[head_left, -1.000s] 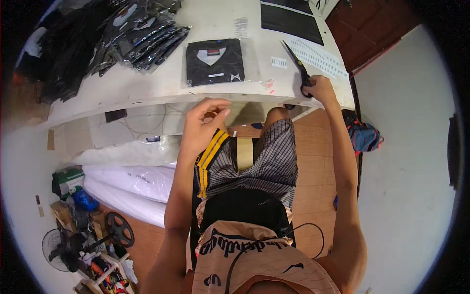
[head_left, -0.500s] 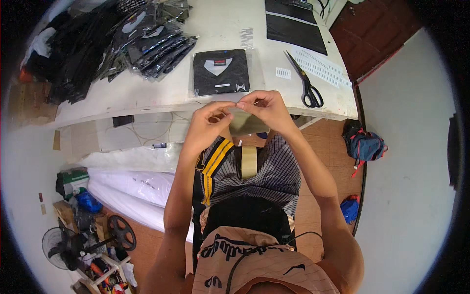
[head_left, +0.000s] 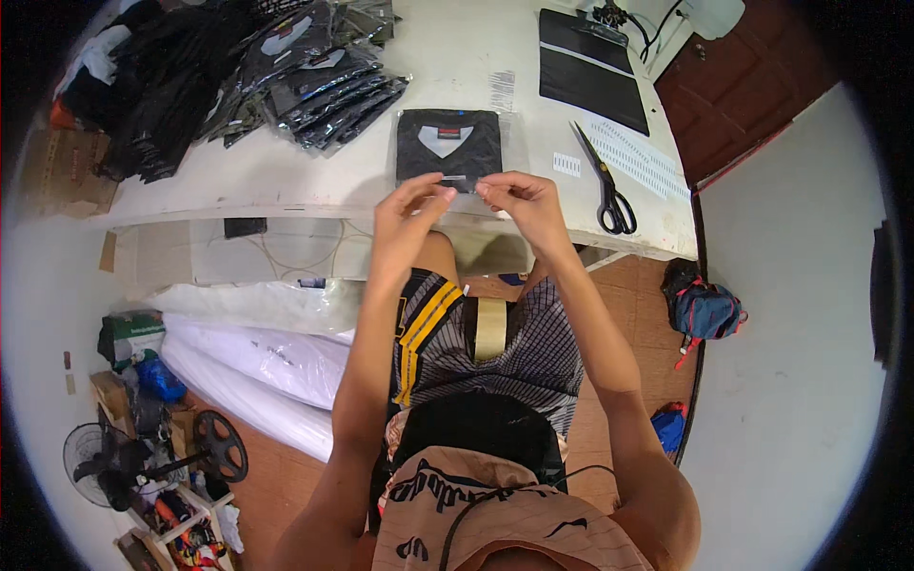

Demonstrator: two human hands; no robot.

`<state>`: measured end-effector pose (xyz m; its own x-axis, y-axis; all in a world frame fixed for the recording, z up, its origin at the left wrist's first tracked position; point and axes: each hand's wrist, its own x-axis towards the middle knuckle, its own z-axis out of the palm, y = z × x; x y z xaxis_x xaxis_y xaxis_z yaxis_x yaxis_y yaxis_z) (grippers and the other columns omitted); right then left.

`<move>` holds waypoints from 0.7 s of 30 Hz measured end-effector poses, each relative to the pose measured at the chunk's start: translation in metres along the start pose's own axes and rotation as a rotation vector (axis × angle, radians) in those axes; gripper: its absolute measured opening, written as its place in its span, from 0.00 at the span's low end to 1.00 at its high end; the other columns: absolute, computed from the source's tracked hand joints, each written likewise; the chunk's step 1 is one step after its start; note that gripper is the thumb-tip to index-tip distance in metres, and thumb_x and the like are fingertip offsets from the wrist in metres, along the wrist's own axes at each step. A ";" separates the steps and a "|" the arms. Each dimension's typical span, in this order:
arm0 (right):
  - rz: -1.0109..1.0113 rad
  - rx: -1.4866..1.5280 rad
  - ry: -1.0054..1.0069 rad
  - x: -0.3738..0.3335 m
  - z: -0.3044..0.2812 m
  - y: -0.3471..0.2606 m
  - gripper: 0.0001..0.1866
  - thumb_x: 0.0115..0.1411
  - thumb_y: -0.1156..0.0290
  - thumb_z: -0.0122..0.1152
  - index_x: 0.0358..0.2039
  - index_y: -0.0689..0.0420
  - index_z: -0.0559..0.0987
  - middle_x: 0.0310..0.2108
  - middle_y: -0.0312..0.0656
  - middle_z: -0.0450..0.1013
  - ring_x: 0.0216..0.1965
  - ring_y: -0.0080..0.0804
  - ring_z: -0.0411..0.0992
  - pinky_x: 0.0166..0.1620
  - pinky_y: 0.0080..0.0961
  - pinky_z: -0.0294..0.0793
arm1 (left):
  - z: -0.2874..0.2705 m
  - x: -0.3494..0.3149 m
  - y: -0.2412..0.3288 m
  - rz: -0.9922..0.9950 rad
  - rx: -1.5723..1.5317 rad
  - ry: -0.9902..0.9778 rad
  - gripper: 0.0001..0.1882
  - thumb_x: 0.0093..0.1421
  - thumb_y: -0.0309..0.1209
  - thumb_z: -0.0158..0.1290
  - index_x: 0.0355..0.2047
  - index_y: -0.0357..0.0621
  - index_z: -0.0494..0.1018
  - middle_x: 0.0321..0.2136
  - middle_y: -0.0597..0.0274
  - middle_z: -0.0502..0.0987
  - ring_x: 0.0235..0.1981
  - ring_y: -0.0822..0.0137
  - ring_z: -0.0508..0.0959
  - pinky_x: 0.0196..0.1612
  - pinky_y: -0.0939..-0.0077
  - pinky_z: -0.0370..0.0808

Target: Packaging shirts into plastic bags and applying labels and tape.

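Left hand (head_left: 407, 205) and right hand (head_left: 519, 202) pinch, probably, a tape strip (head_left: 464, 183) over the bagged shirt (head_left: 447, 145) at the worktop (head_left: 305, 176) edge.

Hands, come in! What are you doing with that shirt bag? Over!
Left hand and right hand pinching a clear strip between them. Bagged black shirt flat on table, just beyond. Scissors off right, clear.

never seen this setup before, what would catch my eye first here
First, the two hands meeting at the near table edge: the left hand and right hand pinch something small and pale between fingertips, over a bagged black shirt. Next, the heap of bagged black garments at the far left, and black scissors lying to the right.
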<state>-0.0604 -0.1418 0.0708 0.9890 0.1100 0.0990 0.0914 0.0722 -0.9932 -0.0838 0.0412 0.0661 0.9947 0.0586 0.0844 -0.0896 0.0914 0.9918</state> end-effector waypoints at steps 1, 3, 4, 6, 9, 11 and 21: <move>-0.006 -0.002 0.001 0.002 0.004 0.002 0.06 0.54 0.77 0.65 0.33 0.63 0.82 0.24 0.32 0.75 0.25 0.13 0.66 0.29 0.12 0.65 | 0.005 0.003 -0.004 -0.005 -0.056 -0.026 0.15 0.57 0.29 0.58 0.45 0.39 0.75 0.35 0.63 0.78 0.34 0.75 0.76 0.35 0.82 0.69; 0.014 0.077 -0.040 0.006 0.010 0.009 0.06 0.54 0.77 0.65 0.33 0.64 0.82 0.26 0.35 0.76 0.26 0.14 0.68 0.30 0.12 0.67 | 0.006 0.010 -0.018 -0.005 -0.080 0.003 0.14 0.56 0.26 0.59 0.43 0.38 0.75 0.33 0.63 0.79 0.32 0.75 0.77 0.34 0.81 0.70; 0.019 0.057 -0.046 0.008 0.011 0.013 0.07 0.54 0.77 0.65 0.33 0.64 0.82 0.27 0.37 0.78 0.27 0.16 0.70 0.31 0.14 0.69 | 0.004 0.012 -0.021 -0.018 -0.092 0.029 0.14 0.55 0.26 0.59 0.42 0.37 0.75 0.31 0.63 0.79 0.31 0.75 0.77 0.33 0.81 0.70; 0.043 0.041 -0.039 0.015 0.012 0.020 0.07 0.54 0.77 0.65 0.34 0.64 0.82 0.26 0.37 0.77 0.27 0.16 0.70 0.31 0.14 0.69 | 0.003 0.018 -0.026 -0.029 -0.103 0.048 0.14 0.54 0.25 0.59 0.42 0.37 0.75 0.30 0.62 0.79 0.30 0.75 0.77 0.32 0.81 0.70; 0.070 0.009 -0.025 0.025 0.010 0.030 0.08 0.53 0.76 0.66 0.33 0.65 0.81 0.25 0.37 0.77 0.26 0.16 0.71 0.30 0.14 0.69 | 0.004 0.027 -0.028 -0.030 -0.077 0.134 0.13 0.53 0.24 0.60 0.39 0.37 0.73 0.29 0.61 0.79 0.29 0.75 0.76 0.30 0.82 0.70; 0.065 -0.007 -0.015 0.033 0.009 0.040 0.08 0.52 0.76 0.67 0.33 0.65 0.81 0.25 0.37 0.77 0.26 0.17 0.71 0.29 0.14 0.69 | 0.004 0.035 -0.034 -0.039 -0.073 0.177 0.12 0.52 0.23 0.60 0.35 0.40 0.69 0.27 0.61 0.79 0.28 0.76 0.75 0.28 0.83 0.69; 0.186 -0.134 0.030 0.063 0.005 0.047 0.08 0.49 0.72 0.70 0.27 0.63 0.82 0.19 0.36 0.75 0.19 0.17 0.69 0.21 0.15 0.69 | 0.002 0.064 -0.071 -0.015 0.139 0.273 0.13 0.49 0.23 0.63 0.30 0.40 0.68 0.22 0.62 0.76 0.21 0.76 0.70 0.23 0.83 0.65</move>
<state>0.0052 -0.1267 0.0304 0.9931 0.0799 -0.0860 -0.0797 -0.0786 -0.9937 -0.0135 0.0369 0.0012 0.9439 0.3248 0.0597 -0.0487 -0.0420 0.9979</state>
